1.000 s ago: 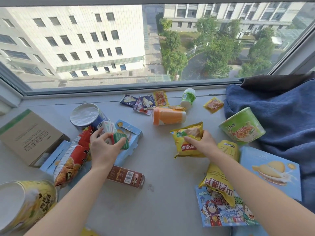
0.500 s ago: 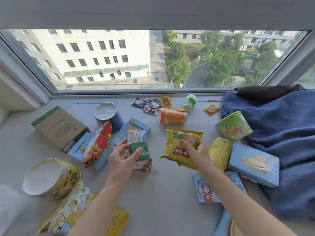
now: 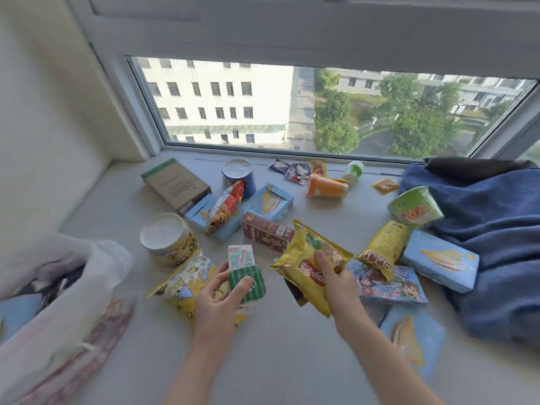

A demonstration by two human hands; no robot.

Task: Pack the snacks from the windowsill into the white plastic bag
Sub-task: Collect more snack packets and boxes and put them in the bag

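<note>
My left hand (image 3: 217, 305) grips a small green-and-white drink carton (image 3: 245, 271), lifted above the grey windowsill (image 3: 277, 361). My right hand (image 3: 336, 283) pinches a yellow chip bag (image 3: 309, 266) and holds it up beside the carton. The white plastic bag (image 3: 58, 305) stands open at the left edge, with some packages dimly visible inside. Spread over the sill are a brown chocolate box (image 3: 267, 232), a yellow can (image 3: 169, 241), a red-orange snack bag (image 3: 225, 210), light blue boxes (image 3: 270, 203) and a yellow cartoon bag (image 3: 184, 285) under my left hand.
A blue blanket (image 3: 493, 238) covers the right end of the sill, with a green noodle cup (image 3: 415, 209) and a blue cake box (image 3: 439, 260) against it. A brown cardboard box (image 3: 175, 184), a blue can (image 3: 239, 178), an orange bottle (image 3: 327, 188) and small sachets (image 3: 298, 171) lie near the window.
Both hands have pulled back toward me and to the left, carrying the carton and the chip bag. The view has swung left, bringing the white plastic bag into sight.
</note>
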